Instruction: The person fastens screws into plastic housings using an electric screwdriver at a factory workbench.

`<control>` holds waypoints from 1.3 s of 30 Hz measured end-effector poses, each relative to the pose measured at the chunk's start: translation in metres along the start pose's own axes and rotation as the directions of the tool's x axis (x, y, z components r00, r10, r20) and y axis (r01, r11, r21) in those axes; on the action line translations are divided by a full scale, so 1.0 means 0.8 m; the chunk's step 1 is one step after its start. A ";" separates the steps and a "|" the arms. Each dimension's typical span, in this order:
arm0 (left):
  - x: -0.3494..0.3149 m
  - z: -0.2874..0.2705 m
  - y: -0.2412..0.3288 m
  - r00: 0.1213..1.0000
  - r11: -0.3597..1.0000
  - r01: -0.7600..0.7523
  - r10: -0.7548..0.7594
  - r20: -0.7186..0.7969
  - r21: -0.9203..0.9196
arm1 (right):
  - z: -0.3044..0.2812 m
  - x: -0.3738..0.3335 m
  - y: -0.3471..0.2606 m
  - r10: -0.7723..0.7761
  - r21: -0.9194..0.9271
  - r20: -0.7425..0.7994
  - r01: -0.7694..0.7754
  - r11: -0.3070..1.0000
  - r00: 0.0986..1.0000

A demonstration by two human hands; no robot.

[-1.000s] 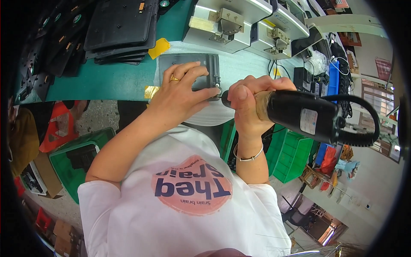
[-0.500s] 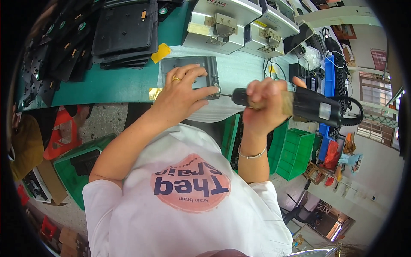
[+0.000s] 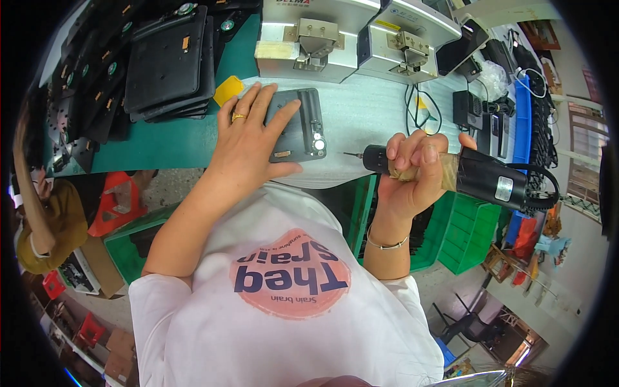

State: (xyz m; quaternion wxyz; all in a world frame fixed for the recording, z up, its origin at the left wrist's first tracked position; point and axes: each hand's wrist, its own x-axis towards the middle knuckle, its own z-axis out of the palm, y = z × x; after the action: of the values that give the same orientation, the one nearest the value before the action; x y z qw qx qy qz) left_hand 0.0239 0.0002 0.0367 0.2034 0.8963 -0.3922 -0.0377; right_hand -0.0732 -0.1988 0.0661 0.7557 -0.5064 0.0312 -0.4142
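Note:
A flat dark grey plastic housing (image 3: 312, 118) lies on the pale mat, with a tube-like ridge along its right side and a round silvery part (image 3: 318, 145) at its near right corner. My left hand (image 3: 248, 132), a ring on one finger, rests open over its left part with fingers spread, hiding much of that side. The thumb lies along the near edge. My right hand (image 3: 416, 171) is wrapped round a black electric screwdriver (image 3: 487, 177), taped at the grip. Its thin bit points left, apart from the housing and a little right of the corner.
Stacked black plastic panels (image 3: 164, 64) stand at the back left, more spread beside them. A yellow tag (image 3: 227, 90) lies by my left fingers. Two white metal machines (image 3: 309, 48) line the back. Cables (image 3: 419, 109) and a black box (image 3: 467, 108) are at right; green crates (image 3: 467, 232) stand below.
The screwdriver bit has pulled away from the housing's near right corner, moving right. My left hand has shifted left and flattened, its fingers leaving that corner and uncovering the round part.

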 end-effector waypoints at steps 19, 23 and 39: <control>0.014 -0.039 0.000 0.990 0.466 0.126 -0.002 0.141 -0.876 | -0.038 0.015 -0.018 -0.087 0.133 -0.136 0.106 0.986 0.987; 0.014 -0.029 -0.004 0.996 0.467 0.071 0.021 0.092 -0.881 | -0.036 0.014 -0.016 -0.079 0.126 -0.124 0.095 0.988 0.989; 0.008 -0.019 -0.013 0.992 0.215 0.047 0.106 0.071 -0.976 | -0.025 0.009 -0.012 -0.040 0.128 -0.101 0.053 0.990 0.994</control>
State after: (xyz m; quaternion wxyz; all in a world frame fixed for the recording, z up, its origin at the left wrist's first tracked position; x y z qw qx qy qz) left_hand 0.0386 0.0073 0.0472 0.6963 0.5592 -0.3104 -0.3257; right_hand -0.0839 -0.2196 0.0663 0.7749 -0.4356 0.0293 -0.4571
